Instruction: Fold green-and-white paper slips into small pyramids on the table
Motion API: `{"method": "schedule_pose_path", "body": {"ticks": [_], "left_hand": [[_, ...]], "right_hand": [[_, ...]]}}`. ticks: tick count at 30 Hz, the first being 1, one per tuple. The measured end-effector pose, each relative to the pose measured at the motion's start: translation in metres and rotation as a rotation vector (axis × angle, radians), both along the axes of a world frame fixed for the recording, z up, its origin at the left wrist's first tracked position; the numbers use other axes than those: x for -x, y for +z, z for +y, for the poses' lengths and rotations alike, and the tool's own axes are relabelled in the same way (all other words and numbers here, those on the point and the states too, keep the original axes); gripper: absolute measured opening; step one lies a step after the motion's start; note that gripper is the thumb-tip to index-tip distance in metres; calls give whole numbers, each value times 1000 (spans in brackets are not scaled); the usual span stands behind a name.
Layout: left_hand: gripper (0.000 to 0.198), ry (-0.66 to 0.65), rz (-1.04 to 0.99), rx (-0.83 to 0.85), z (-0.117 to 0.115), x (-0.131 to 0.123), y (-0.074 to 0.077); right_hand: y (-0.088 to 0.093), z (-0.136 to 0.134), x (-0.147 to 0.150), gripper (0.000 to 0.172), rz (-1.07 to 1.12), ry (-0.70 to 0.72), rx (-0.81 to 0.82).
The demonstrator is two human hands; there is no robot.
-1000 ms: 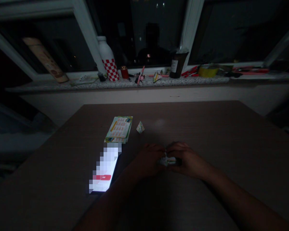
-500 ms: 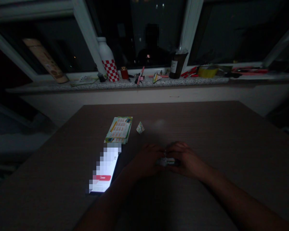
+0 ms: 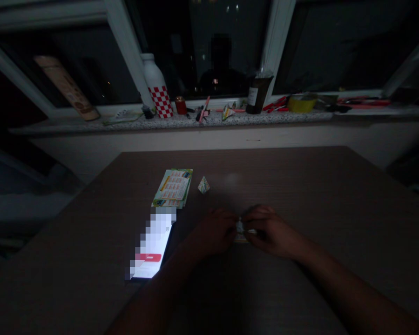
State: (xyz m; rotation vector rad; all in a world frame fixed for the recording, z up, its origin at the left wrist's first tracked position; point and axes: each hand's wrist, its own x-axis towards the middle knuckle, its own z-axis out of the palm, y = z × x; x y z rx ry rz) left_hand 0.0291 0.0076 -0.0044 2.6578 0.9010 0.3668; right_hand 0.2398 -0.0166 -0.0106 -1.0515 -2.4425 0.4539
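Between my hands, low over the dark wooden table, is a small printed paper, partly hidden by fingers. My left hand has its fingers closed on the paper's left side. My right hand pinches its right side. Beyond my left hand stands a small folded paper shape with a pointed top. A stack of printed cards lies to its left. Nearer to me, a phone with a lit screen lies beside my left forearm.
Behind the table runs a speckled windowsill. On it stand a red-and-white checked bottle, a small red jar, a dark cup, yellow tape and several pens. A tan cylinder leans at the left.
The paper between my hands has changed shape, and a printed part now shows below the fingers. My right fingers have shifted slightly. The cards, phone and folded shape stay put.
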Motion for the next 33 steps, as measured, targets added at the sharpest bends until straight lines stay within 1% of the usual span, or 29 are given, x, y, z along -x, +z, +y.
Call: {"method": "schedule_pose_path", "body": {"ticks": [5,10,15,17,20,25,28,33], "left_hand": [[12,24,4,-8,0,-2,-3],[11,36,-24,-9,0,-2,-6],[26,8,-16,0,-2,-3,-8],[29,12,2,-6,-3,-5,-8],[27,18,12,-15,-4,-8,-9],[17,18,-9,-31,-3,-10,-14],[16,15,-32,-18,-2,-11,-16],[13,41,-76,14,-2,-12,-17]], "right_hand": [[2,1,-4,16,17,14,36],[-2,4,-6,18,41,27,42],[-3,5,-6,27,60,44,52],[-2,5,-7,29,49,47,67],[-1,4,-8,33,45,47,77],[-1,5,-8,41,60,40,86],[-4,6,-9,37,68,43,102],[-9,9,-14,25,73,50,112]]}}
